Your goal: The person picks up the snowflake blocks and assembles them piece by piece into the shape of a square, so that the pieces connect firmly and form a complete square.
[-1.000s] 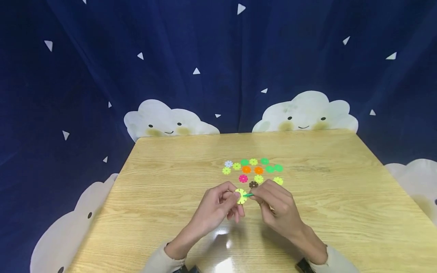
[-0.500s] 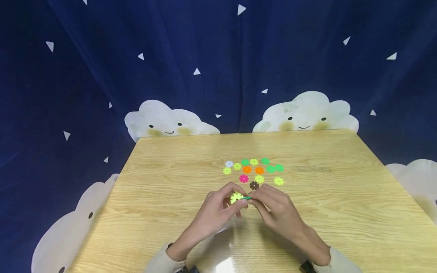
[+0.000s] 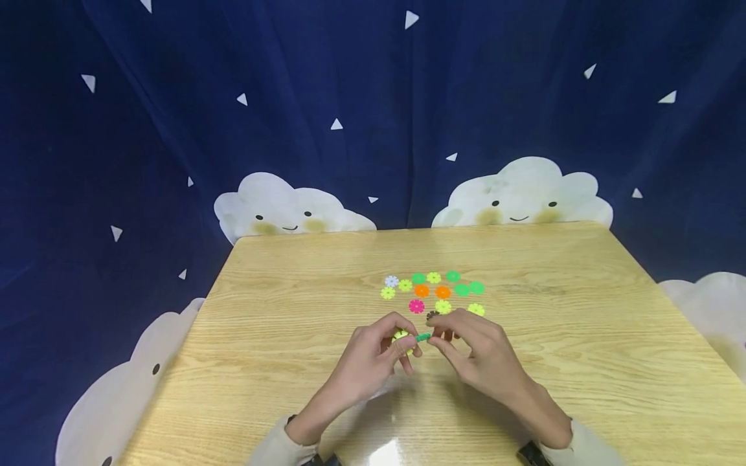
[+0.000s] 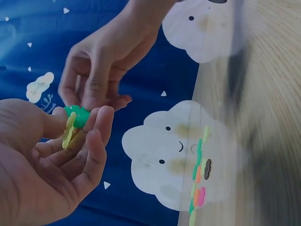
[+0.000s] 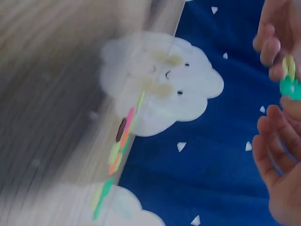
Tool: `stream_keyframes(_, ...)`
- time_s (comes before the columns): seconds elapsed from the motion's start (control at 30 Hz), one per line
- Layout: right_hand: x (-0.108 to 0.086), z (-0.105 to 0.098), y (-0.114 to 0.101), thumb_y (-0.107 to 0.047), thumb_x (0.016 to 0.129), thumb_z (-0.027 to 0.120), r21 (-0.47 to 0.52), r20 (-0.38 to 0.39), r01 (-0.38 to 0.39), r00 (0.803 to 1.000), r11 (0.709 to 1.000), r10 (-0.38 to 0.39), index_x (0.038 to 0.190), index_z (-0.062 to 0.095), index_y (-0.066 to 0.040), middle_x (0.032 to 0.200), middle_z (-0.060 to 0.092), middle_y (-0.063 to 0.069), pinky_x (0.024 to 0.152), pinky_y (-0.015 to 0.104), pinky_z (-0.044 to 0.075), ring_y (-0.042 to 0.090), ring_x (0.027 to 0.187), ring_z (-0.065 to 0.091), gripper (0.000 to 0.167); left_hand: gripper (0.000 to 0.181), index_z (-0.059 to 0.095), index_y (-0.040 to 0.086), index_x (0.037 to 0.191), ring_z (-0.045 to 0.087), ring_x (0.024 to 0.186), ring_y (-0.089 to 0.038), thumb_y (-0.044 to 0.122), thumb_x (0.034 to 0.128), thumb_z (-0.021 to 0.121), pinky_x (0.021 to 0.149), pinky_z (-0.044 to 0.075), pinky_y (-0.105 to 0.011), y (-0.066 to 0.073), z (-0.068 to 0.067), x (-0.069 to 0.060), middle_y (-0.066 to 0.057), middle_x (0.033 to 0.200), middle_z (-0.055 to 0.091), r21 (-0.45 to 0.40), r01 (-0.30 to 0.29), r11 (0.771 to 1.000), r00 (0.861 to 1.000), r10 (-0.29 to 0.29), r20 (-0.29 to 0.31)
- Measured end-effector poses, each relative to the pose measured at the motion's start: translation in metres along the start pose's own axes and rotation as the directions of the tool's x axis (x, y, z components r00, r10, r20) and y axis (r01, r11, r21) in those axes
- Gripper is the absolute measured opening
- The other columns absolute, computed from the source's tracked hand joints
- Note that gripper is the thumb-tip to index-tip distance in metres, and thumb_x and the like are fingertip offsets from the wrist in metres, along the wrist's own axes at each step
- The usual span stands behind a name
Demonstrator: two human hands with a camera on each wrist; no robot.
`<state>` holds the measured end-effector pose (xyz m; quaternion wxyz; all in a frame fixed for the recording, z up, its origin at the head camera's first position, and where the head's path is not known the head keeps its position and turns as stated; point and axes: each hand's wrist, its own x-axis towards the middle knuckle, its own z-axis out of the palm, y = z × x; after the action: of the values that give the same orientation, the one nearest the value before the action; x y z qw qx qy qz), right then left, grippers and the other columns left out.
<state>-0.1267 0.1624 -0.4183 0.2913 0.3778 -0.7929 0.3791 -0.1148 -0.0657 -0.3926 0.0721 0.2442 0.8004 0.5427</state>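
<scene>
A yellow notched disc [image 3: 399, 336] and a green one [image 3: 423, 337] are joined at an angle, the green one nearly edge-on in the head view. My left hand [image 3: 368, 357] pinches the joined pair between thumb and fingers; the left wrist view shows the yellow disc [image 4: 69, 132] crossing the green disc [image 4: 78, 116]. The fingers of my right hand [image 3: 486, 356] are relaxed and parted, its thumb tip right beside the green disc. In the right wrist view, that thumb is close against the green disc [image 5: 290, 88]; whether they touch is unclear.
Beyond the hands, several loose discs lie flat on the wooden table [image 3: 280, 304]: a pink one [image 3: 416, 306], orange [image 3: 443, 292], green, yellow and a pale one [image 3: 392, 281]. A dark brown disc [image 3: 432, 315] is partly behind my right fingers. A blue curtain [image 3: 373, 77] hangs behind.
My right fingers have parted from their pinch on the green disc. My left hand has shifted its hold, and the yellow disc has moved slightly left, more covered by that hand.
</scene>
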Motion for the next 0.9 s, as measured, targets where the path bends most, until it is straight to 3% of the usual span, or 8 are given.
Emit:
stream_keyframes(0.1, 0.000, -0.008, 0.013, -0.003, 0.088, 0.082, -0.015, 0.006, -0.147, 0.989, 0.989, 0.147, 0.116, 0.071, -0.011, 0.094, 0.072, -0.007, 0.066, 0.018, 0.050, 0.005, 0.074, 0.061, 0.031, 0.009, 0.069, 0.017, 0.110, 0.071, 0.064, -0.008, 0.019, 0.1049, 0.061, 0.055, 0.044, -0.019, -0.001, 0.000, 0.001, -0.001, 0.091, 0.077, -0.006, 0.006, 1.000, 1.000, -0.006, -0.010)
stream_keyframes(0.2, 0.000, -0.017, 0.030, 0.002, 0.085, 0.083, 0.006, 0.025, -0.321, 0.947, 0.947, 0.321, 0.121, 0.069, -0.014, 0.094, 0.071, -0.007, 0.068, 0.023, 0.053, 0.006, 0.075, 0.062, 0.042, 0.011, 0.071, 0.018, 0.112, 0.072, 0.065, -0.008, 0.019, 0.1050, 0.062, 0.056, 0.041, -0.019, -0.002, 0.001, 0.000, 0.003, 0.088, 0.076, 0.000, 0.011, 1.000, 1.000, -0.011, -0.008)
stream_keyframes(0.27, -0.002, -0.024, 0.042, -0.002, 0.089, 0.082, 0.029, 0.059, -0.445, 0.895, 0.895, 0.443, 0.125, 0.067, -0.016, 0.099, 0.070, -0.003, 0.069, 0.025, 0.054, 0.008, 0.078, 0.064, 0.041, 0.012, 0.072, 0.018, 0.113, 0.072, 0.065, -0.007, 0.019, 0.1051, 0.062, 0.056, 0.039, -0.019, -0.002, 0.002, 0.000, 0.005, 0.088, 0.076, 0.006, 0.013, 1.000, 1.000, -0.013, -0.003)
stream_keyframes(0.4, -0.005, -0.035, 0.065, -0.011, 0.095, 0.077, 0.064, 0.158, -0.635, 0.768, 0.770, 0.621, 0.133, 0.061, -0.013, 0.116, 0.066, 0.008, 0.070, 0.027, 0.054, 0.015, 0.084, 0.067, 0.041, 0.013, 0.072, 0.019, 0.113, 0.072, 0.066, -0.007, 0.019, 0.1051, 0.062, 0.056, 0.038, -0.019, -0.001, 0.002, -0.001, 0.001, 0.089, 0.077, 0.011, 0.011, 1.000, 1.000, -0.011, -0.011)
stream_keyframes(0.67, -0.012, -0.041, 0.097, -0.011, 0.096, 0.072, -0.033, 0.311, -0.808, 0.551, 0.588, 0.774, 0.141, 0.050, 0.000, 0.132, 0.057, 0.029, 0.063, 0.036, 0.055, 0.026, 0.081, 0.065, 0.051, 0.013, 0.072, 0.020, 0.113, 0.072, 0.066, -0.007, 0.021, 0.1051, 0.062, 0.056, 0.037, -0.020, -0.001, 0.001, -0.002, 0.005, 0.089, 0.077, 0.011, 0.018, 1.000, 1.000, -0.018, -0.013)
stream_keyframes(0.77, -0.013, -0.038, 0.107, -0.006, 0.094, 0.073, -0.043, 0.335, -0.842, 0.494, 0.537, 0.802, 0.141, 0.048, 0.003, 0.129, 0.056, 0.031, 0.065, 0.039, 0.059, 0.027, 0.081, 0.068, 0.054, 0.013, 0.072, 0.019, 0.113, 0.072, 0.066, -0.007, 0.023, 0.1050, 0.062, 0.057, 0.039, -0.021, 0.000, 0.001, -0.003, 0.005, 0.089, 0.077, 0.014, 0.018, 1.000, 1.000, -0.018, -0.017)
stream_keyframes(0.9, -0.015, -0.033, 0.115, -0.002, 0.091, 0.075, -0.044, 0.346, -0.861, 0.462, 0.506, 0.816, 0.138, 0.049, 0.005, 0.125, 0.055, 0.029, 0.066, 0.037, 0.059, 0.025, 0.081, 0.065, 0.054, 0.014, 0.073, 0.019, 0.111, 0.071, 0.066, -0.007, 0.026, 0.1047, 0.063, 0.056, 0.039, -0.021, 0.001, -0.001, -0.004, 0.006, 0.089, 0.077, 0.010, 0.023, 1.000, 0.999, -0.023, -0.023)
